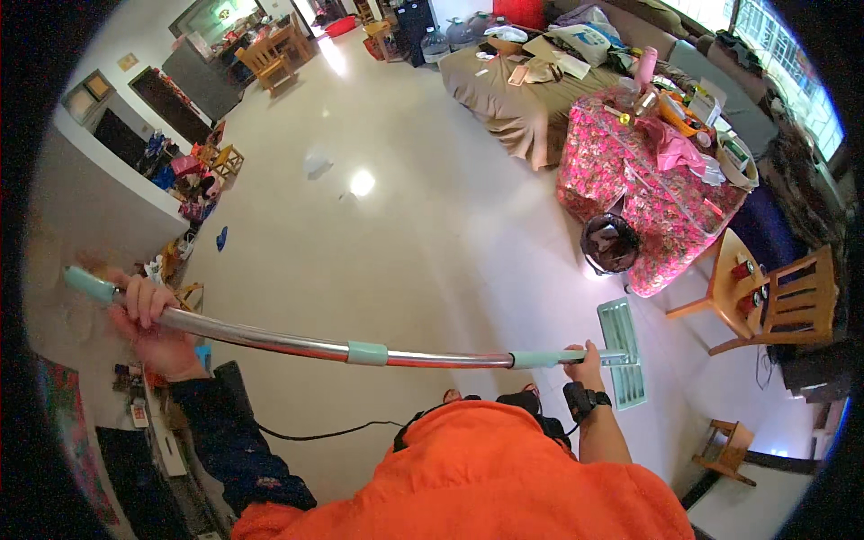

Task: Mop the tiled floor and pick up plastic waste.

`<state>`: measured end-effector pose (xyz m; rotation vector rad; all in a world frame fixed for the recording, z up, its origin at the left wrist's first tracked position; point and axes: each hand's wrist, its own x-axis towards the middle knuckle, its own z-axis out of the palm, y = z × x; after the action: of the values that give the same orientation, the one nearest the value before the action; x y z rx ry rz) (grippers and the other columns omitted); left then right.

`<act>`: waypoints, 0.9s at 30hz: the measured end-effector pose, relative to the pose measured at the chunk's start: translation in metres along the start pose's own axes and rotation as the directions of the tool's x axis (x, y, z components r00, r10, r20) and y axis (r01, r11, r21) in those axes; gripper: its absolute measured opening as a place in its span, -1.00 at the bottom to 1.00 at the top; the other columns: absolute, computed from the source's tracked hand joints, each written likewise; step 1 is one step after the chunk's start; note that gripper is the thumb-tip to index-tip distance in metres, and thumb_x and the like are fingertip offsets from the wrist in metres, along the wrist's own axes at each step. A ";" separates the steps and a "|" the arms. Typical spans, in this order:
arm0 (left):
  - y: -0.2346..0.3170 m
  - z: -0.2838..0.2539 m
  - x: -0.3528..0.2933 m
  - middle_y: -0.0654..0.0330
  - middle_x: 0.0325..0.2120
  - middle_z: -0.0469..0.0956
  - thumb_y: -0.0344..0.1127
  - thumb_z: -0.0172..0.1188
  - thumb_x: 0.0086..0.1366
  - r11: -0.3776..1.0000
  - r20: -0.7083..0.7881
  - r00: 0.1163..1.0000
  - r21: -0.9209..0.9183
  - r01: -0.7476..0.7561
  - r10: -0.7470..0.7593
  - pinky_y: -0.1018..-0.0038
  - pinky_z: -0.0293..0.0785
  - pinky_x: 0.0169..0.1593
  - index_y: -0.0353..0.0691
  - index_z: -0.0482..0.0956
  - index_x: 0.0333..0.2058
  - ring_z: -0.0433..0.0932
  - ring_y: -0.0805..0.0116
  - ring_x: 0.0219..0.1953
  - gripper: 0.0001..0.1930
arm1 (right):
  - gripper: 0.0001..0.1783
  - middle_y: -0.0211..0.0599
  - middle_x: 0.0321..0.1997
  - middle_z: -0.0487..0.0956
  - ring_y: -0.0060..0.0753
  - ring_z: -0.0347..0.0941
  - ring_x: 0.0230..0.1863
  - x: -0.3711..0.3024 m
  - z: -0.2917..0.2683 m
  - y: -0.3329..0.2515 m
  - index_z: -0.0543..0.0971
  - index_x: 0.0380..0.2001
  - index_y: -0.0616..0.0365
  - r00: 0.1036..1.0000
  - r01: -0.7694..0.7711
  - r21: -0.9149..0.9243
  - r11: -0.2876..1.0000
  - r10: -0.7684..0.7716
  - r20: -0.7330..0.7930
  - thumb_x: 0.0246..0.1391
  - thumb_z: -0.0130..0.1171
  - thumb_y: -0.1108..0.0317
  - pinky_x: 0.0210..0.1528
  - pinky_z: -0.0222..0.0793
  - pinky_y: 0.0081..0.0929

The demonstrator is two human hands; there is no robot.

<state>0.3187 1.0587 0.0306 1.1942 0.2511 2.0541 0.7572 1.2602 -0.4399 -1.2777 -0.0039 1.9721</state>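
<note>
A flat mop with a silver pole (441,359) and pale green fittings is held crosswise in front of me. My left hand (148,310) wraps round the pole near its green grip end (88,283). At the other end, my right hand (585,364) is closed round the pole by the green lower fitting. Just beyond that hand, the slotted green mop head (621,382) is tilted with its ribbed face showing. A black band with a small box (583,400) sits on my right wrist.
A bin with a black bag (609,243) stands beside a table with a pink floral cloth (594,162). Wooden chairs (801,301) and a small stool (727,450) are at right. White plastic (315,164) and a blue scrap (222,238) lie on the tiled floor. A black cable (324,434) hangs near me.
</note>
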 end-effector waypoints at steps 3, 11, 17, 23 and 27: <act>-0.042 0.038 0.019 0.27 -0.64 0.18 -0.39 -0.10 0.13 0.845 -0.650 0.716 0.510 0.163 0.255 0.61 0.22 -0.46 -0.33 0.20 -0.19 0.19 0.47 -0.57 -0.74 | -0.56 -0.27 -0.70 0.32 -0.34 0.24 -0.62 -0.021 0.007 -0.009 0.32 -0.70 0.20 0.999 0.017 0.105 0.994 -0.013 -0.044 -0.02 -0.27 0.05 -0.51 0.22 -0.45; 0.009 -0.043 -0.015 0.24 -0.60 0.21 -0.36 -0.14 0.15 0.986 -0.344 0.939 0.146 0.076 -0.021 0.59 0.19 -0.37 -0.29 0.22 -0.34 0.22 0.51 -0.54 -0.86 | -0.57 -0.25 -0.71 0.31 -0.35 0.21 -0.63 -0.022 0.006 -0.006 0.30 -0.71 0.17 0.999 0.042 0.047 0.998 -0.042 0.000 -0.03 -0.27 0.05 -0.52 0.20 -0.43; -0.030 0.012 0.017 0.26 -0.59 0.17 -0.40 -0.14 0.13 0.988 -0.053 0.996 0.132 0.075 -0.068 0.58 0.18 -0.39 -0.32 0.21 -0.32 0.19 0.52 -0.57 -0.85 | -0.51 -0.21 -0.71 0.32 -0.31 0.24 -0.61 -0.009 -0.008 -0.011 0.34 -0.70 0.24 0.998 -0.060 0.052 0.997 0.060 -0.001 -0.02 -0.31 0.04 -0.53 0.23 -0.41; 0.012 -0.037 0.000 0.26 -0.60 0.17 -0.33 -0.14 0.16 0.922 -0.594 0.804 0.309 0.234 -0.005 0.58 0.20 -0.38 -0.35 0.25 -0.29 0.20 0.46 -0.56 -0.80 | -0.51 -0.20 -0.70 0.33 -0.28 0.24 -0.60 0.001 -0.014 -0.004 0.33 -0.73 0.19 1.000 -0.009 0.219 0.976 0.008 0.007 -0.02 -0.33 0.02 -0.47 0.24 -0.36; 0.011 -0.033 -0.003 0.24 -0.59 0.18 -0.30 -0.15 0.18 0.968 -0.003 0.973 0.102 0.229 -0.230 0.57 0.20 -0.36 -0.35 0.25 -0.26 0.20 0.45 -0.55 -0.77 | -0.50 -0.23 -0.71 0.33 -0.30 0.22 -0.63 -0.006 -0.011 -0.008 0.32 -0.74 0.18 0.996 0.024 0.129 0.991 -0.012 -0.088 -0.01 -0.35 0.02 -0.48 0.23 -0.40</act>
<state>0.2877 1.0548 0.0156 1.1765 0.4729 1.8526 0.7721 1.2582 -0.4373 -1.2726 0.1525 1.8685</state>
